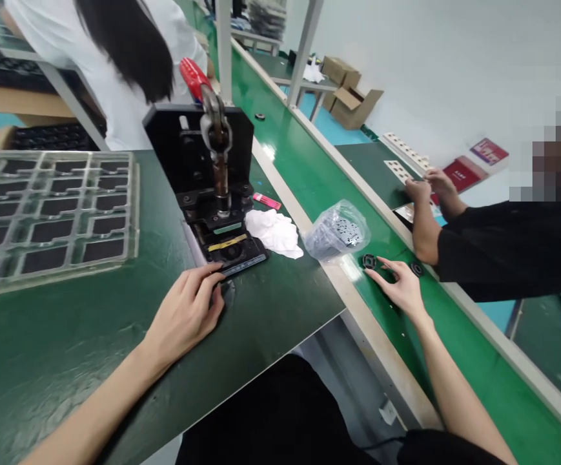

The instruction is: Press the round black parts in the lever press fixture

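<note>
My right hand [403,287] is over the green belt [309,168] on the right, its thumb and forefinger spread at the near edge of one round black part [368,261]; whether they pinch it or only reach it, I cannot tell. That part is on the belt, one of three such parts I count there: a second round part [416,268] is just right of my fingers, and a third round part [259,117] lies well apart at the far end. My left hand [186,307] is on the bench [261,303], curled fingers at the near edge of one black fixture [197,161]; I cannot tell if they are closed on it. The fixture has one red handle [194,79], upright at the far side, and one yellow strip [226,243] across its base. To its right are one white cloth [273,232] and one pink packet [266,201]; farther right, one clear bag [338,232] holds dark pieces too crowded to count. On the left, one clear tray [133,187] shows fifteen dark flat pieces in three columns of five. Two other people are near: one in a white top [48,32], far left, and one in black sleeves [503,245], right, with two hands [418,190] together.
</note>
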A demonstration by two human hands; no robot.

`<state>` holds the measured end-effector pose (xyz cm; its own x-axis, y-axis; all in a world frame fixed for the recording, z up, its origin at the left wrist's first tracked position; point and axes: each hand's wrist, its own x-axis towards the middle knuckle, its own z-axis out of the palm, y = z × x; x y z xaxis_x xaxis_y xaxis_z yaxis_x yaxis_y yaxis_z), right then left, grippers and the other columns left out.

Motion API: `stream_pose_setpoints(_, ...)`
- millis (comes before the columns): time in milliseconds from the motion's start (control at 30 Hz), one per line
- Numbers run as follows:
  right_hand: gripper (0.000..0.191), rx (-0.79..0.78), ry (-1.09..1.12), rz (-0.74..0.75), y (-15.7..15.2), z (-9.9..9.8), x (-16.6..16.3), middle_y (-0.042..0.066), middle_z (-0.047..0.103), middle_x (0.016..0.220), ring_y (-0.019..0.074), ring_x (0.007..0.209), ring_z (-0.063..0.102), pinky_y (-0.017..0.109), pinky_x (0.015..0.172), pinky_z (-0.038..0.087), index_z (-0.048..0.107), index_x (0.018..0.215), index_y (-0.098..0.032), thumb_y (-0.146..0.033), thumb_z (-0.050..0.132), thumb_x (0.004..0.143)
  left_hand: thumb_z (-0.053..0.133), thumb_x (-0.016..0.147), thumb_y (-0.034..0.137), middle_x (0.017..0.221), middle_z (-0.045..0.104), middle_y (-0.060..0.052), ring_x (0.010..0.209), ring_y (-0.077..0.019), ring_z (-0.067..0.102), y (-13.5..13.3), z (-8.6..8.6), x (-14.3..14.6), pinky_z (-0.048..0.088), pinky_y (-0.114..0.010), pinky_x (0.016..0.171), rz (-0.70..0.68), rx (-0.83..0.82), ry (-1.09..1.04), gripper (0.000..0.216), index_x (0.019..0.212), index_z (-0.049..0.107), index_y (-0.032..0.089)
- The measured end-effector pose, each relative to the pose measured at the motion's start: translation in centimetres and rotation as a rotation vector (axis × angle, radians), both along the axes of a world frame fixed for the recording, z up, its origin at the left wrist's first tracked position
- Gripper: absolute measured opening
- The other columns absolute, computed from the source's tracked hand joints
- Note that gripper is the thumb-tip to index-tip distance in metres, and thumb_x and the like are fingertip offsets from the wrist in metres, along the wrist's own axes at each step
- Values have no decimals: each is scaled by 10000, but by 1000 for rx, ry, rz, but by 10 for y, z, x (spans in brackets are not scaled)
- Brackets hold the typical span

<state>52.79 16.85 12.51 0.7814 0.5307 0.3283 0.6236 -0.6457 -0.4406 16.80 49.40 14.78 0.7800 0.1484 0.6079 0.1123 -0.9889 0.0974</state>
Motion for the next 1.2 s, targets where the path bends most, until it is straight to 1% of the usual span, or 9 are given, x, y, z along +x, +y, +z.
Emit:
stream_pose_setpoints(167, 870, 51, -2, 43, 12, 0, 0, 114, 711, 895, 240, 774, 665, 389, 749, 548, 798, 1088, -137, -914, 593, 754, 560, 978, 91, 1159, 637, -183, 984, -289, 654, 0, 2, 0, 578, -413, 872, 3, 8, 9, 162, 1140, 569, 103)
stream_pose_setpoints(333, 500, 133, -191, 225, 32, 33, -27, 72, 696, 851, 203, 745, 661, 339, 706, 540, 778, 1064, -159, -626, 707, 899, 560, 973, 65, 1139, 643, -174, 998, -284, 652, -1, 2, -1, 578, -409, 870, -8, 6, -3, 164, 1132, 568, 104)
stream_pose_setpoints(400, 377, 177, -340, 378, 43, 54, -55, 74, 699, 919, 196, 792, 661, 329, 735, 538, 741, 1185, -179, -436, 771, 912, 561, 960, 42, 1103, 657, -152, 974, -271, 653, -4, 3, -3, 574, -403, 860, -33, -1, -23, 190, 1135, 563, 115)
stream_pose_setpoints(500, 526, 145, -419, 710, 68, 74, -106, 82, 702, 993, 196, 839, 639, 324, 743, 520, 651, 1350, -196, -313, 833, 871, 547, 963, 48, 1045, 673, -105, 925, -232, 656, -13, 5, -5, 570, -370, 839, -108, -93, -39, 202, 1137, 556, 151)
stream_pose_setpoints(633, 469, -36, -156, 1094, 117, 63, -151, 67, 670, 944, 197, 834, 585, 335, 750, 520, 634, 1370, -172, -361, 736, 954, 534, 992, 168, 1096, 679, -79, 980, -200, 663, -22, 7, -8, 582, -327, 855, -261, -479, 116, 203, 1194, 542, 189)
stream_pose_setpoints(733, 465, -72, 5, 1258, 157, 46, -153, 70, 648, 955, 206, 872, 585, 353, 790, 536, 652, 1346, -169, -416, 720, 958, 596, 972, 273, 1214, 655, -107, 1101, -242, 634, -22, 6, -10, 582, -386, 929, -312, -626, 210, 369, 1317, 494, 192)
stream_pose_setpoints(833, 542, 12, 222, 1240, 188, 42, -140, 60, 649, 980, 194, 859, 601, 339, 771, 535, 660, 1317, -197, -516, 774, 894, 664, 930, 310, 1312, 604, -156, 1193, -290, 592, -19, 1, -12, 572, -438, 977, -291, -655, 212, 568, 1422, 417, 169)
stream_pose_setpoints(1033, 387, 404, 358, 792, 216, 50, -145, 64, 661, 936, 174, 841, 616, 328, 790, 524, 755, 1110, -204, -423, 436, 1095, 694, 964, 331, 1301, 654, -120, 1199, -267, 599, -19, -8, -14, 554, -416, 1020, -341, -653, 237, 490, 1382, 479, 194)
stream_pose_setpoints(1200, 311, 453, 186, 887, 237, 45, -164, 66, 680, 905, 186, 845, 629, 341, 781, 537, 790, 1036, -215, -357, 515, 1065, 747, 933, 494, 1202, 691, -126, 1090, -284, 663, -20, -14, -14, 570, -427, 942, -237, -549, 194, 550, 1312, 520, 167)
